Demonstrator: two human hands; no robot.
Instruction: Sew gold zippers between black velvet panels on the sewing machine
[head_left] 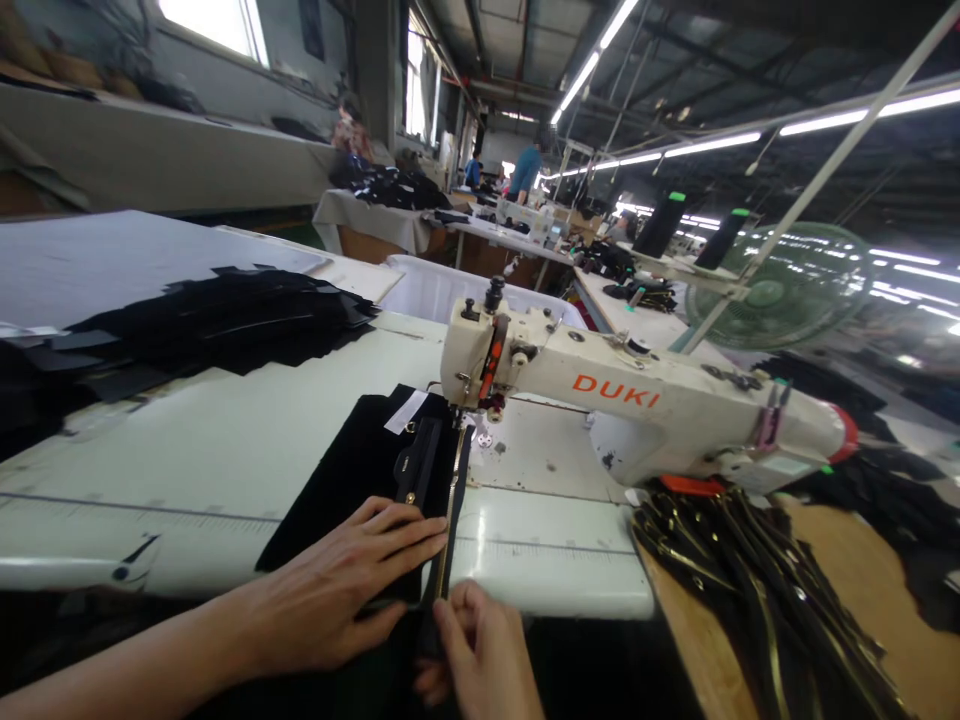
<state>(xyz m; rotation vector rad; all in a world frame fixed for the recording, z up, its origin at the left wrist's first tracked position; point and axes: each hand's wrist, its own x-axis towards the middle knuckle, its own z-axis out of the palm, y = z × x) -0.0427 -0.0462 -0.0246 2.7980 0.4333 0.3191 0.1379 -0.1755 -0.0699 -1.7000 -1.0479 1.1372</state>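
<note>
A black fabric panel (pixel 349 445) lies on the sewing machine table, with a white label (pixel 406 411) near its far edge. Along its right side runs a black zipper (pixel 452 500) with gold teeth, reaching up to the needle area of the cream sewing machine (pixel 555 365). My left hand (pixel 352 575) rests on the panel, fingers stretched out flat, their tips beside the zipper. At the table's front edge, my right hand (pixel 480 650) pinches the near end of the zipper between thumb and fingers. The fabric below that hand is dark and hard to make out.
Stacked black fabric pieces (pixel 247 310) lie at the left. Many gold-toothed zippers (pixel 750 590) hang in a bundle on the brown board (pixel 847 560) at right. Behind the machine are a white bin (pixel 427 285), a green fan (pixel 780 285) and thread cones (pixel 660 225). People work farther back.
</note>
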